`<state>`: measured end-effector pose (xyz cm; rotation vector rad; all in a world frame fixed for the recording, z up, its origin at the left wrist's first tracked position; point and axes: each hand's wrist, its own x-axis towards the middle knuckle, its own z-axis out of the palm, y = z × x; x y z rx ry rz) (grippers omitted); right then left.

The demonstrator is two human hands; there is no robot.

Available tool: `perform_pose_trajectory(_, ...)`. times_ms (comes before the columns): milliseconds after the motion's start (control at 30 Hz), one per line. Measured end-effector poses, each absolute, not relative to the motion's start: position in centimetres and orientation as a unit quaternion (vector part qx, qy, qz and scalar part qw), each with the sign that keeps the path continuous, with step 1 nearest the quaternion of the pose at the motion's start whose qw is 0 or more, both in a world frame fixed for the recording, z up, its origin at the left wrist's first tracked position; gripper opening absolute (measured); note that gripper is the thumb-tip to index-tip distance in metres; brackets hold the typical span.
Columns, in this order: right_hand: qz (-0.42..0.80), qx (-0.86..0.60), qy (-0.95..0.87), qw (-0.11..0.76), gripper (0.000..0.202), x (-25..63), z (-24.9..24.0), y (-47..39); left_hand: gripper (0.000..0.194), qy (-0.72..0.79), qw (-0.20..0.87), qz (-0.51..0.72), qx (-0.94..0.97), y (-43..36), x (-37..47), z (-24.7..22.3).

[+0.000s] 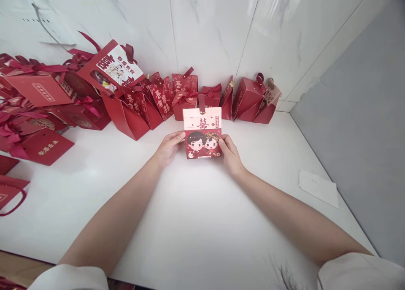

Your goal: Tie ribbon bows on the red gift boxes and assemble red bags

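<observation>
Between my two hands is a small red and pale pink gift box (pixel 203 142), printed with two cartoon figures and a dark red ribbon loop at its top. My left hand (pixel 171 148) grips its left edge, thumb on the side. On the opposite edge, my right hand (pixel 230 153) holds it with the thumb lying over the printed front. The box faces me roughly upright, above the white table (pixel 202 222). I cannot tell whether its bottom touches the surface.
Behind it, a row of red gift boxes (pixel 162 96) lines the marbled wall (pixel 215 32). More ribboned red boxes (pixel 38 89) are piled at the left, with a corded red bag (pixel 11 191) nearer. A white paper (pixel 318 188) lies at the right, beside a grey panel (pixel 357 155).
</observation>
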<state>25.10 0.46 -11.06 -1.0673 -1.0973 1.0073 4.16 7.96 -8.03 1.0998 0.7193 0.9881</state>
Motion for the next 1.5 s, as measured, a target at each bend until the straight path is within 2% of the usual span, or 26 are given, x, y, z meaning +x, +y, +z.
perform_pose_trajectory(200,0.447,-0.430,-0.476,0.624,0.027,25.0,-10.4,0.2,0.029,0.311,0.685,0.460,0.471,7.9,4.2,-8.1)
perform_pose_trajectory(367,0.504,-0.370,-0.438,0.646,0.021,25.1,-9.9,0.2,0.030,0.299,0.708,0.436,0.468,7.8,4.2,-8.1)
perform_pose_trajectory(500,0.561,-0.357,-0.381,0.642,0.025,25.4,-9.7,0.4,0.034,0.291,0.710,0.420,0.485,7.8,4.2,-8.3)
perform_pose_trajectory(733,0.603,-0.321,-0.394,0.614,0.027,25.8,-9.3,0.2,0.039,0.297,0.712,0.407,0.489,7.9,4.0,-8.4)
perform_pose_trajectory(1200,0.601,-0.322,-0.404,0.610,0.025,25.9,-9.3,0.3,0.033,0.311,0.720,0.408,0.468,7.9,3.7,-8.0)
perform_pose_trajectory(1500,0.574,-0.354,-0.413,0.612,0.036,25.4,-9.3,0.3,0.039,0.307,0.717,0.403,0.479,7.5,4.2,-7.9)
